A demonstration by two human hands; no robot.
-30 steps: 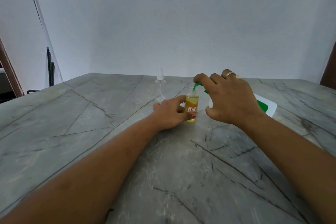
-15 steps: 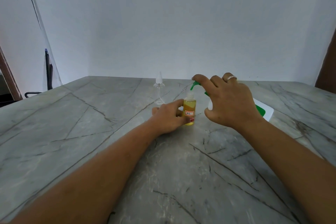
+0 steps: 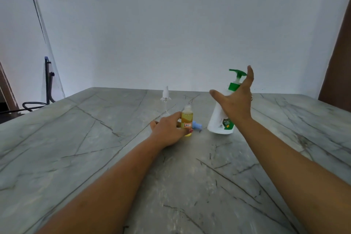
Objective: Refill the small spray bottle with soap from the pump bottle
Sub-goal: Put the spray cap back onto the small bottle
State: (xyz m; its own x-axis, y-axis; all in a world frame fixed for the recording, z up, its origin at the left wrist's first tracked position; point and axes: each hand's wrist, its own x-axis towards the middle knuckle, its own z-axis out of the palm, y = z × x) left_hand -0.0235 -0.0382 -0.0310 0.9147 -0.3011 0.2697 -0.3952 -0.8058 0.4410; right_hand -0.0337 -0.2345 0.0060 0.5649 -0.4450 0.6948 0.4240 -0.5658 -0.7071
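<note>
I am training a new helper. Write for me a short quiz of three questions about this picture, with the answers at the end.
1. True or false: the small clear bottle of yellow liquid has a cap on its neck.
2. The right hand, in front of the white pump bottle with a green pump head, has its fingers: A) curled into a fist; B) spread open; C) out of view.
3. Fill in: the small bottle is gripped by the ____ hand.
Key: 1 false, the neck is open. 2 B. 3 the left hand.
</note>
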